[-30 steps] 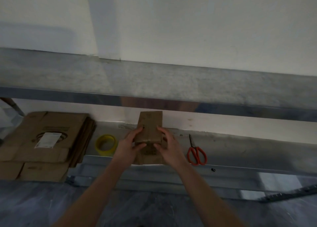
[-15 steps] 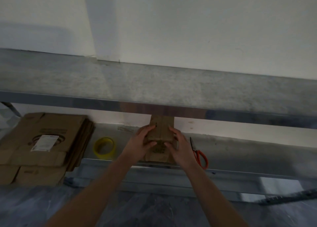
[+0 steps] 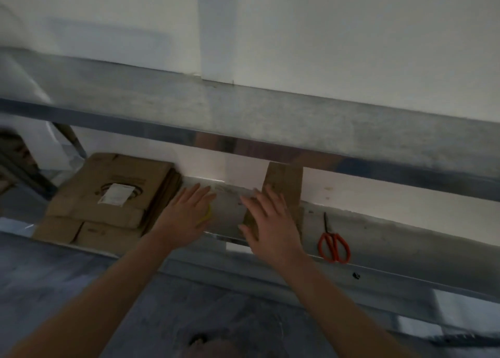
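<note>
Half a sec ago we had both hands clamped on the small cardboard box (image 3: 284,182); now we've let go. It stands upright by itself on the lower shelf (image 3: 392,236), back near the wall, its top hidden behind the front edge of the upper shelf (image 3: 270,114).

Our left hand (image 3: 186,218) has swung off to the left & hovers over the yellow tape roll (image 3: 207,214), which peeks out past the hand's edge. Its fingers (image 3: 198,195) are straight, spread, holding nothing. Our right hand (image 3: 270,230) is in front of the box's lower half, fingers also spread & empty. Touching the cardboard or just clear of it, we can't tell; the pic is blurred w/ motion.

Scissors (image 3: 334,248) lie right of the box, flat cartons (image 3: 113,190) are stacked at the left end; neither has moved.

What it means: shaping the box is prob. done & it's parked. W/ the left hand over the tape, we judge sealing comes next, so tape pickup is the likely step, right hand free to steady the box.
</note>
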`<state>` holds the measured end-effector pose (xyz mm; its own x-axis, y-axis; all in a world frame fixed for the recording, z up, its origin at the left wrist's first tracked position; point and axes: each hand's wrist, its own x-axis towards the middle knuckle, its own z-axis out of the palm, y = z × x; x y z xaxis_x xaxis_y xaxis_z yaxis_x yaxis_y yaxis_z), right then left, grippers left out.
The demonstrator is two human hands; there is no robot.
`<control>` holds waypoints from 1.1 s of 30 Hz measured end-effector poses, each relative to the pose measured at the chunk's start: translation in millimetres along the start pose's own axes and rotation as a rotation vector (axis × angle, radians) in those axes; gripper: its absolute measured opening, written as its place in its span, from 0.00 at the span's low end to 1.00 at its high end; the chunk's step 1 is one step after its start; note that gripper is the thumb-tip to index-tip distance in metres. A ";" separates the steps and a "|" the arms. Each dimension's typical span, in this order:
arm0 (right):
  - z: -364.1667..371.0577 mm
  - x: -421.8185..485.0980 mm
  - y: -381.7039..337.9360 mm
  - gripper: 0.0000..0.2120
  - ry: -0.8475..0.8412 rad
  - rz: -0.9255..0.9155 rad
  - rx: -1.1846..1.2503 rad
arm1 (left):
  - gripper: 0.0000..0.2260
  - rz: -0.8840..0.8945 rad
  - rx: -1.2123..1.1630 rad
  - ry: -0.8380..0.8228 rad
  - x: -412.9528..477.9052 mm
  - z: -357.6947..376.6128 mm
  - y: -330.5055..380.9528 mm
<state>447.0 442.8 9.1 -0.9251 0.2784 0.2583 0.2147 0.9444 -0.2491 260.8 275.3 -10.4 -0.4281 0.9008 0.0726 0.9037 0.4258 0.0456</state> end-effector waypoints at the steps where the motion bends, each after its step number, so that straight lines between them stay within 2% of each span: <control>1: 10.9 4.8 -12.3 0.29 -0.037 -0.010 0.002 | 0.30 -0.016 0.026 -0.031 -7.9 2.6 -12.5; 4: 44.0 20.4 -39.9 0.29 -0.130 0.003 -0.030 | 0.36 -0.069 -0.006 -0.122 -20.0 20.2 -47.1; 8: 79.8 41.6 -70.9 0.25 -0.229 0.007 -0.216 | 0.30 -0.062 -0.024 -0.276 -21.5 59.3 -82.4; 10: 85.1 48.2 -78.2 0.24 -0.159 0.112 -0.241 | 0.29 -0.040 -0.035 -0.309 -18.1 73.8 -94.3; 17: 66.9 29.0 -66.0 0.24 0.028 0.350 -0.297 | 0.27 0.113 -0.097 -0.264 0.6 84.3 -115.9; 23: 53.4 28.0 -60.1 0.23 0.080 0.416 -0.286 | 0.28 0.186 -0.163 -0.233 29.2 76.6 -111.9; 27: 61.4 33.0 -65.9 0.23 0.118 0.322 -0.259 | 0.28 0.213 -0.172 -0.188 34.6 70.3 -109.3; 30: 88.9 39.9 -76.3 0.25 0.047 0.318 -0.150 | 0.29 0.217 -0.165 -0.181 29.3 69.7 -112.6; 33: 131.3 44.3 -79.9 0.30 -0.207 0.433 -0.020 | 0.29 0.225 -0.149 -0.199 20.0 78.8 -117.3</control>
<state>347.8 356.7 -82.0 -0.7916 0.6084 -0.0569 0.5983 0.7528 -0.2745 147.1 250.1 -92.7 -0.1944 0.9760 -0.0979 0.9576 0.2105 0.1970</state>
